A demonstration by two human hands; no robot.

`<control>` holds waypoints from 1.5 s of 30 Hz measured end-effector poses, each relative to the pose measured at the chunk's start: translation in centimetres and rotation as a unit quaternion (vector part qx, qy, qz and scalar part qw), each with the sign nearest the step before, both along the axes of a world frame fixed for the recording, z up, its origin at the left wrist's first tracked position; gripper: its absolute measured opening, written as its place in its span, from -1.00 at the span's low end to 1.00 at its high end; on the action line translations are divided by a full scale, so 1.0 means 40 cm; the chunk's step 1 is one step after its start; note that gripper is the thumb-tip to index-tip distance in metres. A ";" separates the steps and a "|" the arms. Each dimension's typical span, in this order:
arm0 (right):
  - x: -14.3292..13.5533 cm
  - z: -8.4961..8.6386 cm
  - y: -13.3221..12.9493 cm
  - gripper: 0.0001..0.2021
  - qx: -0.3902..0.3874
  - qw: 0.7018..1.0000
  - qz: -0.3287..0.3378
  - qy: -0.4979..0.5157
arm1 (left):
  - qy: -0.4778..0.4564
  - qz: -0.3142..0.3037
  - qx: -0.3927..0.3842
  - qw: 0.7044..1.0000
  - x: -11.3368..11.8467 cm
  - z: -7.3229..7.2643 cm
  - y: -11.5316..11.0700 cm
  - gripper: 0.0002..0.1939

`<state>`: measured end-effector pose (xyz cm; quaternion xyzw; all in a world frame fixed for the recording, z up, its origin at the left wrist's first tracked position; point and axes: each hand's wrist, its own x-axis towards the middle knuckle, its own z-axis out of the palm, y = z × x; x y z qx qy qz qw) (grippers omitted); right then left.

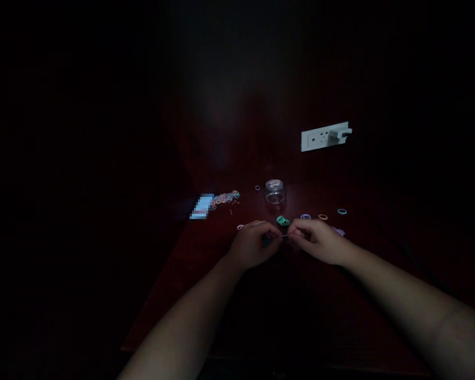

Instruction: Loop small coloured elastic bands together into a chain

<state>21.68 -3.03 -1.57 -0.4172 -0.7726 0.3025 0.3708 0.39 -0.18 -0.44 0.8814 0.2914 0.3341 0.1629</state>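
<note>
Over the dark red table (206,285), my left hand (255,244) and my right hand (319,241) face each other with fingertips pinched. A thin pale band (285,236) stretches between them, one end in each pinch. Just beyond the fingertips lie several green rings (283,221). Past my right hand are a purple ring (305,216), an orange ring (323,217) and a teal ring (342,211). A pink ring (240,227) sits beside my left hand. Purple bands (339,231) lie partly behind my right hand.
A clear lidded jar (275,195) stands behind the green rings. To the left are a pile of coloured rings (225,198) and a bright, pixelated flat object (202,206). A white socket panel (316,139) with a plug is on the wall. The surroundings are very dark.
</note>
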 end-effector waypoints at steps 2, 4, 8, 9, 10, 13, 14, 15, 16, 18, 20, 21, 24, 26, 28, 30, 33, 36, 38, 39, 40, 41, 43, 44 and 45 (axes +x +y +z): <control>0.000 0.001 -0.001 -0.82 -0.002 1.000 -0.002 0.000 | 0.000 0.002 0.004 1.000 -0.001 -0.002 0.001 -0.91; 0.001 0.003 -0.001 -0.83 0.001 1.000 -0.005 -0.004 | 0.001 0.003 0.007 1.000 -0.001 -0.004 0.002 -0.91; 0.002 0.003 0.000 -0.83 0.016 1.000 -0.012 -0.023 | 0.003 0.002 0.008 1.000 0.001 -0.003 0.001 -0.92; 0.003 0.003 0.000 -0.83 0.019 0.999 -0.012 -0.026 | 0.002 0.003 0.008 1.000 0.001 -0.002 0.000 -0.92; 0.003 0.002 0.001 -0.84 0.021 0.999 -0.012 -0.027 | 0.001 0.004 0.007 1.000 0.001 -0.002 0.000 -0.92; 0.003 -0.003 0.002 -0.85 0.015 1.000 -0.008 -0.017 | 0.004 0.002 0.007 1.000 0.001 0.000 -0.001 -0.92; 0.002 -0.005 0.002 -0.85 0.013 1.000 -0.007 -0.012 | 0.005 0.001 0.008 1.000 0.001 0.000 -0.001 -0.91; 0.002 -0.006 0.003 -0.86 0.011 1.000 -0.006 -0.009 | 0.007 0.000 0.008 1.000 0.001 -0.001 -0.001 -0.91; 0.002 -0.008 0.003 -0.87 0.009 1.000 -0.006 -0.006 | 0.008 0.000 0.008 1.000 0.001 -0.001 -0.001 -0.90; 0.002 -0.011 0.005 -0.87 0.007 1.000 -0.005 -0.003 | 0.008 0.000 0.007 1.000 0.002 -0.003 0.000 -0.90; 0.003 -0.012 0.006 -0.88 0.007 1.000 -0.004 -0.002 | 0.007 0.000 0.006 1.000 0.003 -0.004 0.001 -0.89; 0.003 -0.012 0.006 -0.87 0.007 1.000 -0.002 -0.001 | 0.007 0.000 0.006 1.000 0.003 -0.005 0.001 -0.90; 0.003 -0.011 0.006 -0.87 0.009 1.000 -0.002 0.000 | 0.008 -0.001 0.005 1.000 0.003 -0.005 0.001 -0.89; 0.002 -0.009 0.005 -0.87 0.010 1.000 -0.004 -0.001 | 0.011 -0.005 0.000 1.000 0.003 -0.003 0.000 -0.90; -0.001 -0.008 0.003 -0.87 0.010 1.000 -0.004 -0.003 | 0.016 -0.012 -0.009 1.000 0.003 -0.002 -0.002 -0.93; -0.003 -0.005 0.001 -0.86 0.012 1.000 -0.002 -0.003 | 0.020 -0.016 -0.015 1.000 0.003 -0.001 -0.003 -0.94; -0.005 -0.001 -0.001 -0.85 0.022 1.000 -0.003 0.002 | 0.022 -0.015 -0.018 0.999 0.003 -0.002 -0.002 -0.95; -0.003 0.003 -0.003 -0.87 0.037 0.999 -0.008 -0.001 | 0.021 -0.018 -0.024 0.999 0.004 -0.003 0.000 -0.95; -0.001 0.005 -0.004 -0.88 0.046 0.999 -0.010 -0.007 | 0.016 -0.018 -0.025 0.999 0.003 -0.004 0.001 -0.96; 0.000 0.006 -0.004 -0.88 0.046 0.999 -0.010 -0.011 | 0.013 -0.019 -0.024 0.999 0.003 -0.005 0.002 -0.95; 0.001 0.008 -0.004 -0.88 0.045 0.999 -0.009 -0.015 | 0.010 -0.019 -0.023 1.000 0.002 -0.006 0.002 -0.95; 0.002 0.009 -0.003 -0.88 0.045 0.999 -0.010 -0.019 | 0.008 -0.020 -0.021 1.000 0.001 -0.007 0.003 -0.95; 0.007 0.010 -0.001 -0.86 0.046 0.998 -0.016 -0.032 | 0.007 -0.023 -0.016 1.000 -0.002 -0.011 0.007 -0.95; 0.010 0.010 0.001 -0.86 0.048 0.998 -0.023 -0.042 | 0.008 -0.023 -0.014 1.000 -0.005 -0.013 0.009 -0.95; 0.015 0.010 0.004 -0.85 0.049 0.997 -0.032 -0.054 | 0.007 -0.021 -0.011 1.000 -0.007 -0.015 0.012 -0.96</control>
